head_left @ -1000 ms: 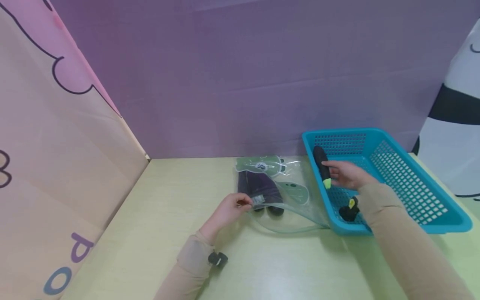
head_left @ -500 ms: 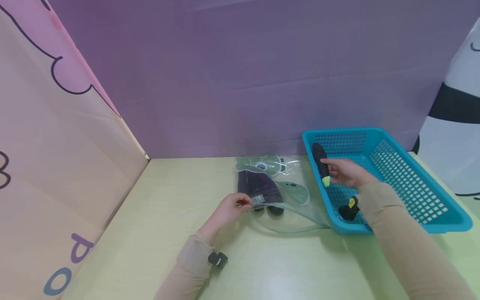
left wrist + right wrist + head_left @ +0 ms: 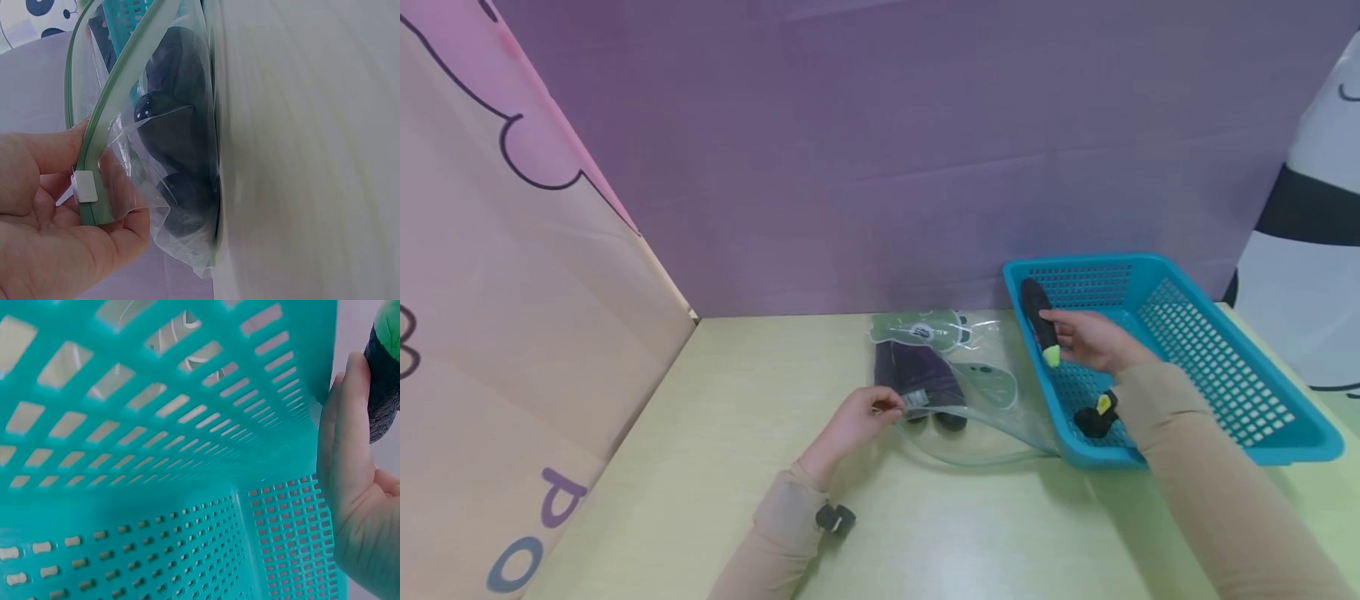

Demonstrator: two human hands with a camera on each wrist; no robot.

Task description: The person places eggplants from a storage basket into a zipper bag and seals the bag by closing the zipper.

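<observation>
In the head view my left hand (image 3: 863,418) pinches the near left corner of a clear zip bag (image 3: 1000,343). The left wrist view shows thumb and fingers around its green zip strip (image 3: 107,119), by a white slider (image 3: 85,186). Its mouth gapes. Several dark purple eggplants (image 3: 917,371) lie inside. My right hand (image 3: 1093,342) holds a long dark eggplant (image 3: 1037,315) with a green tip, tilted, over the left side of a blue basket (image 3: 1157,265). The right wrist view catches only part of this eggplant (image 3: 381,394), at the fingertips.
The basket's left wall stands close beside the bag's right edge. A purple backdrop (image 3: 850,167) rises behind the table (image 3: 760,392), and a printed sheet (image 3: 535,333) borders it on the left. Black cameras (image 3: 837,519) are strapped to both wrists.
My right hand has lifted the eggplant slightly, up and a little to the left, out of the basket's depth. The left hand and the bag have stayed put.
</observation>
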